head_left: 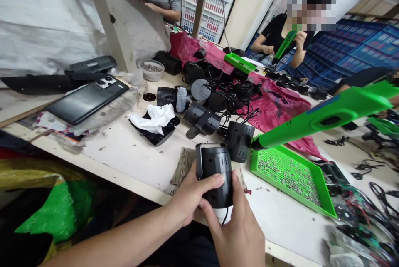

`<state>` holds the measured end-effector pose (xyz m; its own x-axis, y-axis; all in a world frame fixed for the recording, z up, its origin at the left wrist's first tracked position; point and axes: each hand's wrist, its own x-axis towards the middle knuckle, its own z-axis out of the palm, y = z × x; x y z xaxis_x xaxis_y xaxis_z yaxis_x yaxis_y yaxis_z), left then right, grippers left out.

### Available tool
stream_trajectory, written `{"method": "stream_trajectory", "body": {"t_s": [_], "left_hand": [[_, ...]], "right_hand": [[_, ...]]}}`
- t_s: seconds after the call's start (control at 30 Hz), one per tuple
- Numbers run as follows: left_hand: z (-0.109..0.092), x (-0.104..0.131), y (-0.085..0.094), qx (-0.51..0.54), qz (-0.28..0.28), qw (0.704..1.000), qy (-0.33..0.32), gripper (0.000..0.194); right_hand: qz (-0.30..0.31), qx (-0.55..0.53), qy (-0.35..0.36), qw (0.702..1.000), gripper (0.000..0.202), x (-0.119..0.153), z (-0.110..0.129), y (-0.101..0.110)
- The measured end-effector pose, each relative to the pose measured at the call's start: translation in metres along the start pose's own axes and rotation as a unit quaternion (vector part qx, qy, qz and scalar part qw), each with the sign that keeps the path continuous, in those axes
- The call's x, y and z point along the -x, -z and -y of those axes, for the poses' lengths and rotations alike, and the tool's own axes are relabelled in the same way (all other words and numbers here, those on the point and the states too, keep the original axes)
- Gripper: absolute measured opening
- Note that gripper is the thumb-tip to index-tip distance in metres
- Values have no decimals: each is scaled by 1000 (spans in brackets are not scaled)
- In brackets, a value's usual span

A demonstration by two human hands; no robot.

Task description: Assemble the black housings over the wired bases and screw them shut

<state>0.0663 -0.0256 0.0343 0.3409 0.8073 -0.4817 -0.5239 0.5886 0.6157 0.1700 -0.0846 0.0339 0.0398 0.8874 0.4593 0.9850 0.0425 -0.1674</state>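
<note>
Between my two hands is a black ribbed plastic housing (215,175) with a bracket on its left side and a black cable hanging from its lower end. My left hand (193,192) grips it from the left, thumb laid across its front. My right hand (238,221) closes on its right side and lower edge. Under it on the table lies a worn cloth pad (183,165). Just beyond stands a similar black housing (239,141). A green electric screwdriver (311,117) hangs at the right, its dark tip above a green tray (330,208) of small screws.
More black housings (202,120) and tangled cables (243,96) fill the middle. A smartphone (89,98) lies at the left, near a tub of screws (151,68). White cloth (152,119) rests on a black part. Wires and boards (358,221) crowd the right. Two co-workers sit across.
</note>
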Motion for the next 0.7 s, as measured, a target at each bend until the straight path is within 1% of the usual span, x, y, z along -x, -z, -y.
{"method": "stream_trajectory", "body": {"t_s": [0.1,0.2,0.3,0.37,0.43,0.5,0.57,0.7], "left_hand": [[0,2,-3,-3,-12,1000,0,57],[-1,1,-4,4,-25,1000,5,57],[-6,-3,-4,2,-41,999,30,45],[-11,-5,-5,9,-56,997,45,34],[-15,-7,-7,18,-85,995,53,26],[-18,-7,-10,22,-120,991,59,22],[-20,-8,-13,24,-142,988,63,20],[-20,-8,-17,40,-147,987,51,15]], "right_hand": [[-7,-24,-14,1000,77,0,-1,3],[22,-79,-7,997,71,-1,-7,6],[80,-175,-29,981,64,1,-16,8],[106,-252,-65,960,62,5,-22,5],[107,-320,-104,936,61,11,-25,1],[98,-354,-133,921,59,15,-25,-4],[89,-359,-155,916,53,17,-25,-7],[78,-362,-189,910,31,18,-27,-7]]}}
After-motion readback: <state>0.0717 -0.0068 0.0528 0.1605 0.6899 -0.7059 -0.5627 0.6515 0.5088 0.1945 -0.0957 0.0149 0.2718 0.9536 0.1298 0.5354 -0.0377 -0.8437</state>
